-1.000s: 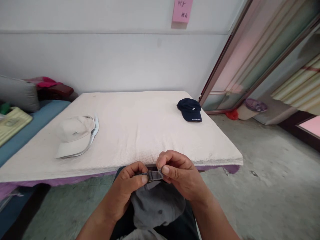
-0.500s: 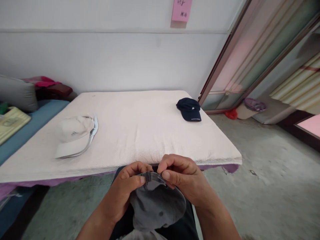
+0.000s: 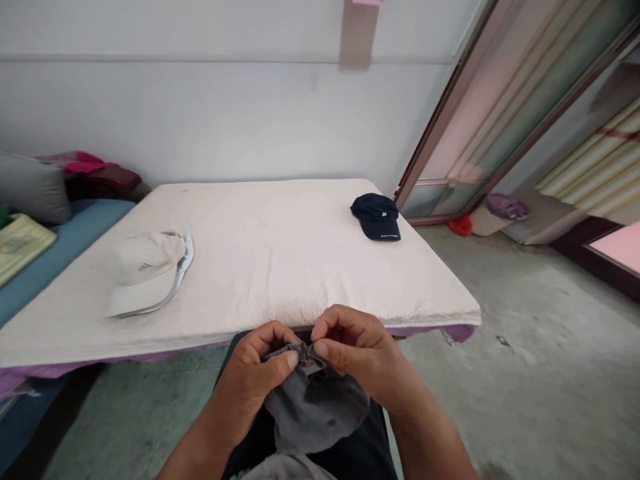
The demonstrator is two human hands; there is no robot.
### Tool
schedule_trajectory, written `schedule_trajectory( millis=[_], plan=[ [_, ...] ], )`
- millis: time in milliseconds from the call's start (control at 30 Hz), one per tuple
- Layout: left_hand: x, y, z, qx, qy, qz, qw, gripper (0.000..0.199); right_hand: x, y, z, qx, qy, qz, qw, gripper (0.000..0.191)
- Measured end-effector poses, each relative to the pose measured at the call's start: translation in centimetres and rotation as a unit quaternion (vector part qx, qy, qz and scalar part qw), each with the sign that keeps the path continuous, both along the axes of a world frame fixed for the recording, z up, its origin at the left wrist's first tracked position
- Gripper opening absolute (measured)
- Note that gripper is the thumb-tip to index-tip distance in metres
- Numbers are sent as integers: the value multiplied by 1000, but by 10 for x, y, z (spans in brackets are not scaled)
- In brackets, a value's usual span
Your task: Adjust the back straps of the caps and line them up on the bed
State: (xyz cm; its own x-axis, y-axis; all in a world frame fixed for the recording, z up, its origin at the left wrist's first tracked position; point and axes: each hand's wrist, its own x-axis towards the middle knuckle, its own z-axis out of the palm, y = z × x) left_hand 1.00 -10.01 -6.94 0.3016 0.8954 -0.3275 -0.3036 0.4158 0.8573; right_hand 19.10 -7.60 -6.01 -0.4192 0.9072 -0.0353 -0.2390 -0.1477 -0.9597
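Left hand (image 3: 254, 370): we've got thumb and fingers pinching back strap (image 3: 304, 355) of gray cap (image 3: 320, 413).
Right hand (image 3: 356, 347): ours too, narrow pinch, strap's other side.
Gray cap: over our lap (image 3: 373, 443), by bed's (image 3: 260, 267) near edge.
Bed: we see off-white baseball cap (image 3: 145, 267) left, navy baseball cap (image 3: 376, 217) far right.

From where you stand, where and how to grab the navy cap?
I'd pinch the navy cap by its brim, from the near side, right hand once free of the grey cap: crown sits up, brim juts nearward.
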Motion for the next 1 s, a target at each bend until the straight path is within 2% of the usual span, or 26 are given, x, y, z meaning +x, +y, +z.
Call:
schedule_trajectory(
  millis=[133, 333, 667, 1000],
  plan=[
    [0, -1, 0, 9, 36, -13, 999, 18, -1, -1, 1, 16, -33, 1, 999, 8],
    [1, -2, 1, 7, 42, -12, 999, 19, -1, -2, 2, 20, -62, 0, 998, 7],
    [2, -1, 6, -21, 51, -2, 998, 19, -1, 2, -4, -17, -10, 14, 1000, 15],
    [2, 0, 4, -36, -1, -3, 999, 17, -4, 3, -14, -40, 29, 22, 999, 19]
  ],
)
